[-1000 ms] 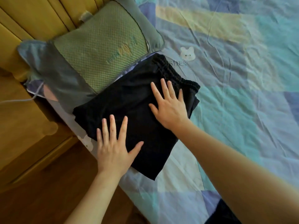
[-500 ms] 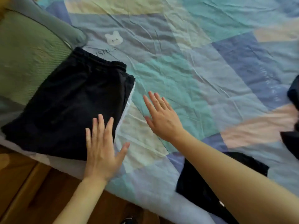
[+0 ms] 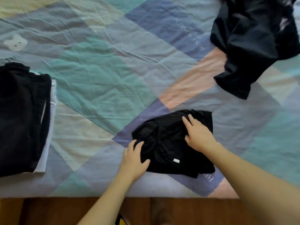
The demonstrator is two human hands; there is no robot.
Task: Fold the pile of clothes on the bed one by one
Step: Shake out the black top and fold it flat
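**Both hands on a crumpled black garment near the bed's edge**

A crumpled black garment [image 3: 172, 143] lies on the patchwork bedsheet [image 3: 100, 88], close to the near edge of the bed. The left hand [image 3: 134, 161] grips its near-left edge: the fingers curl over a bunched fold and the thumb presses on the cloth. The right hand [image 3: 197, 135] rests on the garment's far-right part with its fingers fairly straight and spread; whether the fingertips pinch any cloth cannot be told. A small white label [image 3: 176, 160] shows on the garment, its print too small to read.

At the left, a folded black stack [image 3: 22, 117] with a white layer [image 3: 50, 120] beneath it is cut off by the frame edge. At the upper right, a loose dark pile of clothes [image 3: 253, 43] is blurred and also runs out of view; how many pieces it holds is unclear. Wooden floor [image 3: 48, 210] shows below the bed.
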